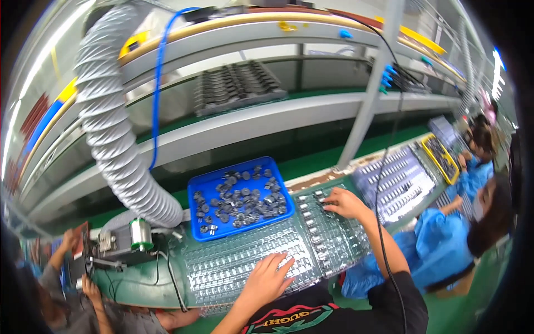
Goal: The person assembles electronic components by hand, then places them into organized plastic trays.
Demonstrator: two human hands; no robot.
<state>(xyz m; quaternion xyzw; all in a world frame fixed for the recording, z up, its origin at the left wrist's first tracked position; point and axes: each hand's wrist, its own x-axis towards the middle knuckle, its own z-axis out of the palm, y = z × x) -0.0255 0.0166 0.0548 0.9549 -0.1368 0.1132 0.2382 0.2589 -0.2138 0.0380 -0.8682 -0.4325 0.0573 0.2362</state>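
Observation:
My left hand (267,278) lies flat, fingers spread, on a clear plastic blister tray (233,261) holding rows of small parts. My right hand (342,203) rests with fingertips down on a second clear tray (334,239) beside it; whether a part is pinched there I cannot tell. A blue bin (239,195) full of several small dark grey components sits just beyond both trays, closer to my left hand.
A grey ribbed extraction hose (111,128) hangs at the left over a solder spool (140,234) and fixture. Another person's hands (72,245) work at far left. People in blue coats (456,222) sit at the right by more trays (400,178). Shelves run behind.

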